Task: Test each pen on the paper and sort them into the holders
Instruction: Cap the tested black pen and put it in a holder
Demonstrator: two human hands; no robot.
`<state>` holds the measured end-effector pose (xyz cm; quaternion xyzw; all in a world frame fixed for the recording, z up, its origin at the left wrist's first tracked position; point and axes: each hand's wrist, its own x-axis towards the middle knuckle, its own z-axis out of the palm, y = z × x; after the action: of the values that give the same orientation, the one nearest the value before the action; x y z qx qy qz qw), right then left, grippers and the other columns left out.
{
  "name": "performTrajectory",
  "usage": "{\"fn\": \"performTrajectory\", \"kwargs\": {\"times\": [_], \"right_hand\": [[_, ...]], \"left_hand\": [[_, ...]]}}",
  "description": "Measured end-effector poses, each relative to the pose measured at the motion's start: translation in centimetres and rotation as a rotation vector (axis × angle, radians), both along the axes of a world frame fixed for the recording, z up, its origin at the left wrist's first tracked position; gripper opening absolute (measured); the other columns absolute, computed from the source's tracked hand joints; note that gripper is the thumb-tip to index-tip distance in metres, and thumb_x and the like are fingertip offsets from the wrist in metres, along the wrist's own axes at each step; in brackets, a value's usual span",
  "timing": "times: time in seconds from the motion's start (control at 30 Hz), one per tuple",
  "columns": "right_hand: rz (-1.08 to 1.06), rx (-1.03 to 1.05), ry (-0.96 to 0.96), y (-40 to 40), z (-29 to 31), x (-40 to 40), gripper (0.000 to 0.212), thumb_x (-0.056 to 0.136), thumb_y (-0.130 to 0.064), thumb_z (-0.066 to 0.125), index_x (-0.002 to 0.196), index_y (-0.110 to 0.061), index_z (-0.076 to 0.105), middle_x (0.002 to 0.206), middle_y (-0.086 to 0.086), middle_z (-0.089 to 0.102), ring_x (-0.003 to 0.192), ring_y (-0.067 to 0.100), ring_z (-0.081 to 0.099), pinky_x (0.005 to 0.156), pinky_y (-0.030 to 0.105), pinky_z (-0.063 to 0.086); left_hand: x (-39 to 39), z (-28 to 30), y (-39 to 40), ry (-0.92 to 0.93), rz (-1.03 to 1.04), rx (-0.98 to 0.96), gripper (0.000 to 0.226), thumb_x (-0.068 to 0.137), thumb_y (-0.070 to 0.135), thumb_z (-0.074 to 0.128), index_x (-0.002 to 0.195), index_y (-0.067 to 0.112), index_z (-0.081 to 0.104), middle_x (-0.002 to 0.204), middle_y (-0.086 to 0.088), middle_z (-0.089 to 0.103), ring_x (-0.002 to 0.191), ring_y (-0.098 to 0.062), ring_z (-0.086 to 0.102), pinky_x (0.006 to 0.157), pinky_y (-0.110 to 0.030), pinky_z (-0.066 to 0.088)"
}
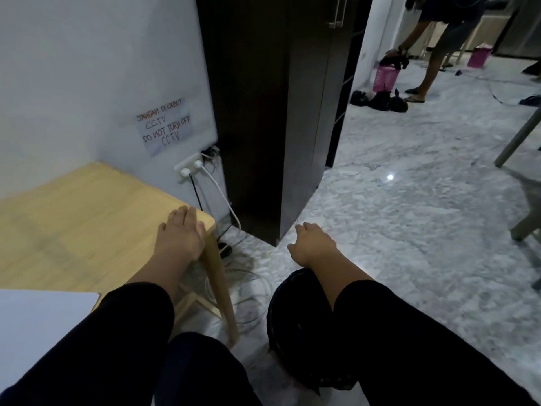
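My left hand (183, 234) rests flat on the right corner of a light wooden table (82, 218), fingers spread over the edge, holding nothing. My right hand (311, 244) hangs in the air to the right of the table, above the floor, fingers loosely curled downward with nothing in them. A white sheet of paper (38, 323) lies at the table's near left edge, partly covered by my black sleeve. No pens or holders are in view.
A dark cabinet (272, 112) stands just beyond the table. A wall socket with cables (193, 168) sits below a taped note. A black round object (295, 332) lies on the marble floor under my right arm. Far right, a person bends over a pink basket (385, 79).
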<state>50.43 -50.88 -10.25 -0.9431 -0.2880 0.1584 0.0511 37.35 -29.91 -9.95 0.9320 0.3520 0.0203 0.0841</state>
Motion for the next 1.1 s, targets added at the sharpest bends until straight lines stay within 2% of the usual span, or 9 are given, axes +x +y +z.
{"fn": "performTrajectory", "kwargs": {"times": [0.13, 0.33, 0.53, 0.67, 0.77, 0.93, 1.03, 1.1], "right_hand": [[0.143, 0.023, -0.102, 3.4, 3.5, -1.2, 0.057, 0.098, -0.034, 0.032, 0.146, -0.004, 0.019, 0.156, 0.012, 0.018, 0.146, 0.027, 0.009, 0.116, 0.041, 0.019], [0.333, 0.088, -0.229, 10.1, 9.2, -4.6, 0.056, 0.099, -0.029, 0.027, 0.148, -0.003, 0.015, 0.158, 0.011, 0.015, 0.147, 0.025, 0.006, 0.118, 0.04, 0.013], [0.473, 0.162, -0.293, 15.7, 14.1, -10.9, 0.051, 0.098, -0.028, 0.029, 0.142, -0.002, 0.027, 0.148, 0.014, 0.031, 0.137, 0.029, 0.027, 0.109, 0.04, 0.028], [0.58, 0.186, -0.309, 19.5, 16.0, -15.4, 0.05, 0.1, -0.029, 0.027, 0.142, -0.002, 0.027, 0.148, 0.014, 0.031, 0.134, 0.029, 0.03, 0.107, 0.037, 0.028], [0.654, 0.235, -0.281, 22.8, 16.4, -19.0, 0.051, 0.099, -0.03, 0.028, 0.142, -0.002, 0.026, 0.149, 0.014, 0.03, 0.137, 0.029, 0.028, 0.109, 0.037, 0.027], [0.801, 0.239, -0.244, 28.6, 15.6, -25.5, 0.053, 0.099, -0.03, 0.027, 0.145, -0.004, 0.021, 0.155, 0.01, 0.023, 0.145, 0.024, 0.015, 0.112, 0.037, 0.023], [0.873, 0.249, -0.226, 31.6, 14.4, -29.4, 0.048, 0.097, -0.028, 0.03, 0.139, -0.005, 0.031, 0.145, 0.011, 0.035, 0.134, 0.026, 0.032, 0.104, 0.037, 0.033], [0.914, 0.263, -0.203, 33.4, 13.2, -31.8, 0.047, 0.097, -0.029, 0.033, 0.137, -0.006, 0.034, 0.141, 0.012, 0.038, 0.128, 0.03, 0.039, 0.1, 0.038, 0.036]], "left_hand": [[-0.4, 2.9, 0.0, 0.1, -0.004, -0.045, 0.049, 0.097, 0.033, 0.027, 0.135, 0.002, 0.027, 0.142, -0.017, 0.031, 0.132, -0.031, 0.029, 0.107, -0.044, 0.032], [-3.2, 8.5, 1.6, 0.066, 0.048, 0.042, 0.05, 0.099, 0.03, 0.022, 0.139, 0.0, 0.022, 0.145, -0.019, 0.028, 0.135, -0.03, 0.026, 0.107, -0.043, 0.032], [-9.0, 13.0, 4.7, -0.002, 0.174, 0.138, 0.043, 0.098, 0.027, 0.023, 0.13, -0.001, 0.032, 0.134, -0.02, 0.038, 0.124, -0.033, 0.04, 0.098, -0.044, 0.04], [-14.3, 14.8, 6.9, -0.052, 0.291, 0.174, 0.04, 0.098, 0.026, 0.024, 0.125, 0.0, 0.036, 0.131, -0.018, 0.041, 0.122, -0.032, 0.042, 0.095, -0.042, 0.039], [-18.6, 14.9, 9.3, -0.034, 0.371, 0.187, 0.037, 0.098, 0.025, 0.023, 0.122, 0.0, 0.037, 0.128, -0.017, 0.042, 0.12, -0.031, 0.042, 0.094, -0.041, 0.039], [-26.3, 13.2, 13.8, 0.109, 0.446, 0.211, 0.035, 0.093, 0.013, 0.03, 0.12, 0.0, 0.047, 0.125, -0.016, 0.042, 0.118, -0.031, 0.037, 0.094, -0.038, 0.04], [-30.9, 11.2, 15.7, 0.122, 0.515, 0.217, 0.035, 0.094, 0.018, 0.029, 0.119, 0.001, 0.047, 0.121, -0.015, 0.045, 0.113, -0.03, 0.041, 0.088, -0.039, 0.041], [-33.4, 10.0, 16.5, 0.066, 0.574, 0.188, 0.037, 0.096, 0.022, 0.028, 0.123, 0.002, 0.043, 0.124, -0.014, 0.046, 0.116, -0.029, 0.041, 0.091, -0.04, 0.041]]}}
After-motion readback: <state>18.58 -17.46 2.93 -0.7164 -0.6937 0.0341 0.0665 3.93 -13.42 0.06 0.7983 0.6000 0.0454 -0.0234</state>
